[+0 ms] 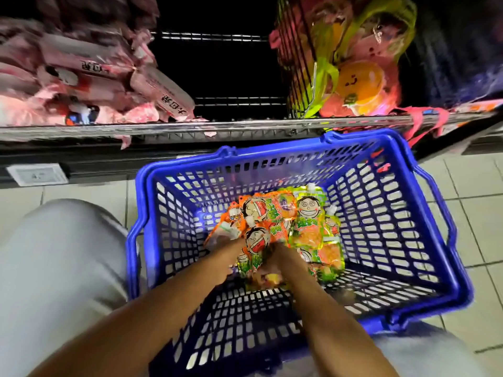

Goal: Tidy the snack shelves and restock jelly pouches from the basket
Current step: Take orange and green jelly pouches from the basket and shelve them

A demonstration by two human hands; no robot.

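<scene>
Restocking looks barely begun — both hands [231, 251] [275, 257] grip jelly pouches [307, 229] in the basket [408, 240], shelf [239, 126] gap unfilled.

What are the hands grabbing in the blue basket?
Both hands, left and right, are down among the jelly pouches in the basket. They seem to grip the pouches' near ends, but the fingers are hidden, so the exact hold cannot be told.

One blue plastic basket [424, 240] is seen on the tiled floor. About six jelly pouches [307, 219] can be counted in it, though overlap makes the number uncertain. Two hands are seen, left hand [231, 248] and right hand [280, 257].
</scene>
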